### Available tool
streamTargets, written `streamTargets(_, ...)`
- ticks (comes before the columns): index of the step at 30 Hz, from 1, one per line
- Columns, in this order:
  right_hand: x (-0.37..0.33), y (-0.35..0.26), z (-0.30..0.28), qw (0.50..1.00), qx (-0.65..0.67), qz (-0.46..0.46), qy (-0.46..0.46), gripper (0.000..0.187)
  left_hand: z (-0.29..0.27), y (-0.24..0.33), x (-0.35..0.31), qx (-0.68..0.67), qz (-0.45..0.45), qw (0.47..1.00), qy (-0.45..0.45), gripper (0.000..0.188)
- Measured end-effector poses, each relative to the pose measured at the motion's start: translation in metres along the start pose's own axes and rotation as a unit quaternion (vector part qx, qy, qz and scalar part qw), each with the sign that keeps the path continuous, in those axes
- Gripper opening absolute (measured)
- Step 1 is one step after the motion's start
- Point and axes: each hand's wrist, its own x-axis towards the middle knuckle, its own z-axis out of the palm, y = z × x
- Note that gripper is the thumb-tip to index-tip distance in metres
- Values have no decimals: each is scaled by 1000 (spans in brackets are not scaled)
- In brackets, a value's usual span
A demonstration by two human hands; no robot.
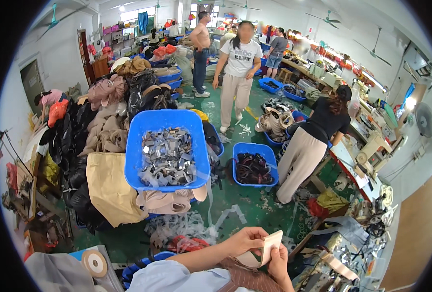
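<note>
Beige strip (pixel 273 240) is finger-pinched by left hand (pixel 249 242) and right hand (pixel 277 264). Blue tub (pixel 167 117) of small pieces (pixel 167 158) stands beyond. Strip's lower end is unclear.

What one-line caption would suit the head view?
Left hand and right hand hold a bent cream strip, with a blue tub of small grey pieces beyond.

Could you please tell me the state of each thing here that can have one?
Cream strip: bent, held by left hand and right hand
Large blue tub: upright, holding small grey pieces
Blue floor tub: upright, holding dark bands
Brown sheet: creased
Wall fan: running or stopped, unclear
</note>
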Motion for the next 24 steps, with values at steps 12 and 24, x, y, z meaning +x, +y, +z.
streamTargets(12, -5, 7, -7, 997, 49, 49, -45, 44, -2, -18, 4, -18, 63, 997, -44, 10)
streamTargets(24, 3, -16, 18, 908, -339, -245, 16, 59, 45, 16, -18, 363, 190, 902, 135, 11)
